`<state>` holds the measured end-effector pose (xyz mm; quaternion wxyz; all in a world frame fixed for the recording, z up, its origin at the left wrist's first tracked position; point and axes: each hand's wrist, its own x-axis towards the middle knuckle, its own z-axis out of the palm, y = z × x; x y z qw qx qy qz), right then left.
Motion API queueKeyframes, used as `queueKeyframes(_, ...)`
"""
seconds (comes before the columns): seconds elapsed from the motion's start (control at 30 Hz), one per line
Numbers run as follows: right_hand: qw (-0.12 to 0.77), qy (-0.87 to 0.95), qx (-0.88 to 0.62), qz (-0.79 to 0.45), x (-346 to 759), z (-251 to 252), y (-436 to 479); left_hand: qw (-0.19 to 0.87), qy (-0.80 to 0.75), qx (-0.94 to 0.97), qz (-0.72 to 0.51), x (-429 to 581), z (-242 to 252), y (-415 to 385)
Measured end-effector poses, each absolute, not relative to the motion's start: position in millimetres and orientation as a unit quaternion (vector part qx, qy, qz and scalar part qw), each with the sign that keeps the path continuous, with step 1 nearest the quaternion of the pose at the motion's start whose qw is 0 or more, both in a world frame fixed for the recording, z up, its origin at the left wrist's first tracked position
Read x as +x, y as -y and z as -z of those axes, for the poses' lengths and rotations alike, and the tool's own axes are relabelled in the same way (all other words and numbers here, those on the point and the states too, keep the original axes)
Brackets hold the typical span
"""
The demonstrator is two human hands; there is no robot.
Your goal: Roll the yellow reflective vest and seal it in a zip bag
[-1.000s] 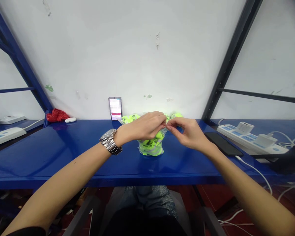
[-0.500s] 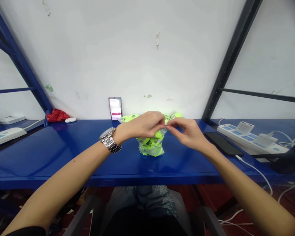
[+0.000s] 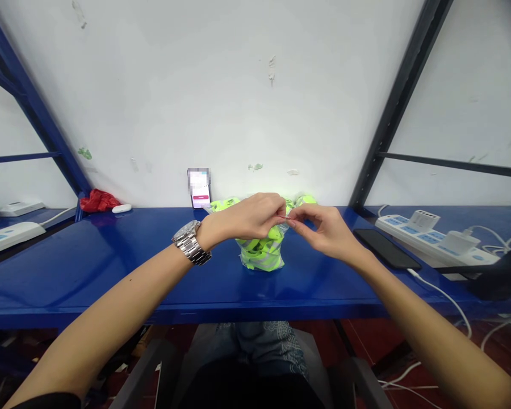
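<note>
Fluorescent yellow-green cloth with pale strips (image 3: 262,255) sits bunched in a clear plastic bag on the blue table, partly hidden behind my hands. My left hand (image 3: 255,216), with a metal watch on its wrist, is closed in a pinch above the bag. Opposite it, my right hand (image 3: 319,227) pinches with thumb and forefinger. A thin reddish strand (image 3: 287,218) runs between the two sets of fingertips; its exact kind is too small to make out. More yellow-green cloth (image 3: 225,204) shows behind my left hand.
A lit phone (image 3: 200,190) leans against the wall. Red crumpled plastic (image 3: 99,200) and a small white case (image 3: 121,208) lie at the back left. To the right are a dark phone (image 3: 386,249) with a white cable and a power strip (image 3: 436,238). Metal posts flank the table.
Hardly anything differs. Both hands keep their pinch at the same place, and the reddish strand between the fingertips shows a little more clearly.
</note>
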<state>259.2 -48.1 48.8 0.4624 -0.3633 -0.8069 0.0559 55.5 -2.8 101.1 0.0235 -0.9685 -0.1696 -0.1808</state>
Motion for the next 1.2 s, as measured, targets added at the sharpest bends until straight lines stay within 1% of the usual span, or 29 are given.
queueKeyframes(0.93, 0.456, 0.814, -0.361, 0.003, 255.9, -51.4, 48.9, 0.072, 0.168, -0.967, 0.175, 59.1, -96.5, 5.4)
queueKeyframes(1.07, 0.451, 0.816, -0.36, -0.01, 256.4, -52.5, 49.7, 0.081, 0.168, -0.967, 0.171, 59.6, -97.1, 5.8)
queueKeyframes(1.2, 0.448, 0.819, -0.353, -0.068, 256.6, -51.9, 48.5, 0.084, 0.162, -0.967, 0.176, 59.4, -97.4, 3.9)
